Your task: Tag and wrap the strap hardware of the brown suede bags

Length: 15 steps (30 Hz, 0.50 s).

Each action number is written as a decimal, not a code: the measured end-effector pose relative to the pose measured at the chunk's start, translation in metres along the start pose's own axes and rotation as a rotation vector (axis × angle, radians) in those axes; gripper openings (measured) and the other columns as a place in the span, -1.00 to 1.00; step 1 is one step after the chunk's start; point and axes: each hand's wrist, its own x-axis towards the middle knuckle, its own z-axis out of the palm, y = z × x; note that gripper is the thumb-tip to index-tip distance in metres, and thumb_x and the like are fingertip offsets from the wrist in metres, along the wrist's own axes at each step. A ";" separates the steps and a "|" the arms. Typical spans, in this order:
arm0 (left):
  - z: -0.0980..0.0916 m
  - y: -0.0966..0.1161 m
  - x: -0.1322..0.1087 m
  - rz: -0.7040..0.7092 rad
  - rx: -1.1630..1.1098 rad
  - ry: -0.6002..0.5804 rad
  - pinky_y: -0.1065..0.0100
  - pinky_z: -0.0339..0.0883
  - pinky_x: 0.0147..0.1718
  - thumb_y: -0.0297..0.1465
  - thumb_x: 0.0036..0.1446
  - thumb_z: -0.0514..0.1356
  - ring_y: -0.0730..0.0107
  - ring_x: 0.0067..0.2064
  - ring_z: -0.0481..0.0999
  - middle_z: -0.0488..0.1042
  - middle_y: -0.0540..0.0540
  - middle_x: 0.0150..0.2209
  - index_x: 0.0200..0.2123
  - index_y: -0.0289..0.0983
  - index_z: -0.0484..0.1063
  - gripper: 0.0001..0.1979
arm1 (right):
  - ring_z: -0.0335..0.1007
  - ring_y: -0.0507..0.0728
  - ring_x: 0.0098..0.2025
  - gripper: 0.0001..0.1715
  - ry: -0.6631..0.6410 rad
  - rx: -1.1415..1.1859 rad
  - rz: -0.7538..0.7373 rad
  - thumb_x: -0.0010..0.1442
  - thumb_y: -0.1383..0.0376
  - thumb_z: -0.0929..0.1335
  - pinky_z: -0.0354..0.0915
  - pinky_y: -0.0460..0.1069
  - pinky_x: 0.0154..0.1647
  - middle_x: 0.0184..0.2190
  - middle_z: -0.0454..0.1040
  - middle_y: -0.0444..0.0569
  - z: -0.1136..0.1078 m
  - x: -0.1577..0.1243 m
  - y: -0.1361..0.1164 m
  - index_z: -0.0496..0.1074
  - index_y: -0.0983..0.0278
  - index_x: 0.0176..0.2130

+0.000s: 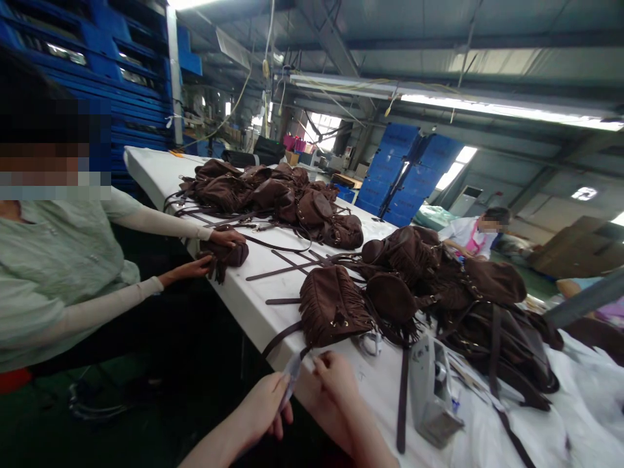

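A dark brown fringed bag (329,305) with small metal fittings lies just beyond my hands at the table's near edge. One of its straps (280,339) runs off toward me. My left hand (263,406) is closed around a strap end, along which a pale, translucent strip (292,374) lies. Beside it, at the table edge, my right hand (336,374) has its fingers pinched together. What sits in that pinch is too small to make out. To the right stands a grey metal tape dispenser (431,390), with a loose brown strap (403,396) next to it.
More brown bags are heaped along the white table (244,302), in a far pile (273,188) and a right pile (468,292). At the left, a co-worker (73,273) handles a small brown pouch (229,250). Another person (470,234) sits across the table. Blue crates (390,166) are stacked behind.
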 end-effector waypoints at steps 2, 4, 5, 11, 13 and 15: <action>-0.001 -0.003 0.007 -0.026 0.016 0.014 0.44 0.01 -0.68 0.14 0.17 -0.16 0.47 -0.71 0.36 0.50 -0.05 -0.55 -0.26 -0.25 0.23 -0.43 | 0.42 0.13 -0.45 -0.82 0.219 -0.129 -0.133 -0.05 0.20 0.48 0.22 -0.03 -0.42 -0.42 0.56 0.04 -0.021 0.005 -0.006 0.50 0.25 -0.41; -0.003 -0.007 0.012 -0.043 0.025 0.018 0.44 0.01 -0.67 0.16 0.14 -0.16 0.45 -0.70 0.37 0.49 -0.05 -0.56 -0.27 -0.24 0.23 -0.42 | 0.45 0.28 -0.16 -0.67 0.380 -0.256 -0.293 -0.11 0.28 0.49 0.27 0.05 -0.14 -0.19 0.56 0.12 -0.037 0.012 -0.012 0.53 0.24 -0.25; -0.004 -0.009 0.014 -0.046 0.028 0.021 0.43 0.00 -0.67 0.18 0.13 -0.15 0.44 -0.70 0.37 0.48 -0.04 -0.57 -0.26 -0.24 0.23 -0.41 | 0.42 0.34 -0.05 -0.61 0.393 -0.290 -0.357 -0.12 0.29 0.49 0.24 0.09 -0.04 -0.12 0.54 0.15 -0.041 0.016 -0.013 0.53 0.25 -0.20; -0.009 -0.012 0.025 -0.048 0.060 0.015 0.42 0.04 -0.64 0.23 0.04 -0.13 0.44 -0.68 0.38 0.49 -0.04 -0.54 -0.25 -0.23 0.22 -0.37 | 0.37 0.32 0.02 -0.67 0.238 -0.273 -0.470 -0.04 0.34 0.43 0.21 0.11 0.09 -0.06 0.51 0.11 -0.041 0.033 -0.001 0.55 0.22 -0.19; -0.009 -0.010 0.032 -0.049 0.076 0.006 0.42 0.06 -0.63 0.23 0.04 -0.14 0.45 -0.68 0.39 0.49 -0.04 -0.54 -0.26 -0.23 0.21 -0.37 | 0.36 0.32 0.03 -0.67 0.251 -0.302 -0.481 -0.02 0.34 0.42 0.21 0.12 0.10 -0.06 0.50 0.11 -0.040 0.034 0.003 0.55 0.23 -0.18; -0.006 -0.009 0.040 -0.047 0.094 0.000 0.42 0.06 -0.63 0.23 0.05 -0.17 0.45 -0.68 0.39 0.49 -0.04 -0.53 -0.25 -0.23 0.21 -0.36 | 0.36 0.32 0.04 -0.66 0.257 -0.320 -0.493 -0.02 0.34 0.42 0.21 0.12 0.11 -0.05 0.50 0.11 -0.040 0.034 0.005 0.56 0.22 -0.17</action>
